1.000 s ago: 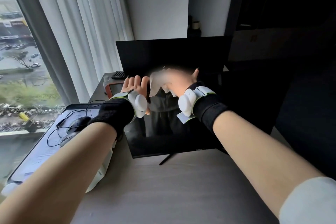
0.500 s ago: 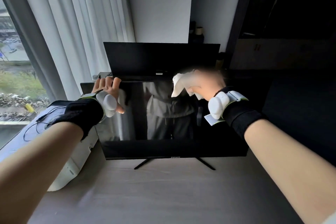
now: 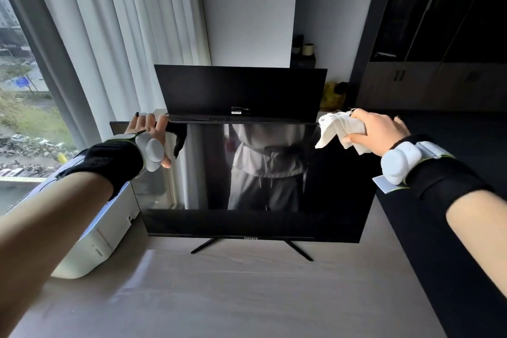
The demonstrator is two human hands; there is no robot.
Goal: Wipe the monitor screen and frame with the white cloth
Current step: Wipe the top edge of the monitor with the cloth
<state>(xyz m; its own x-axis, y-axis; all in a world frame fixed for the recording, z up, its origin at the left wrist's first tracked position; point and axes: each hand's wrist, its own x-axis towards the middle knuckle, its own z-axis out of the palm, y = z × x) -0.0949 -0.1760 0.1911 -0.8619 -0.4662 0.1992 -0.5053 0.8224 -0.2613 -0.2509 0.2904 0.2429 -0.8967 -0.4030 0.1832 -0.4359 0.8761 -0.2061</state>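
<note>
White box [image 3: 90, 244] at far left on the tabletop [image 3: 233, 296]. My left hand [image 3: 149, 132] grips the monitor [image 3: 255, 181] by its top left corner, fingers curled over the edge. The screen stands upright on thin black legs – a second monitor [image 3: 241, 90] just behind it. My right hand [image 3: 380, 129] clutches the bunched white cloth [image 3: 338, 129] at the top right corner.

A pale wood-grain desk [image 3: 247, 296] with three things standing on it.

We see the near monitor [image 3: 255, 225] resting on the desk by its thin black splayed feet [image 3: 299, 251]. A white box-shaped device [image 3: 96, 241] sits at the left edge, touching the monitor's lower left corner. A second monitor [image 3: 241, 90] stands behind, back toward us.
</note>
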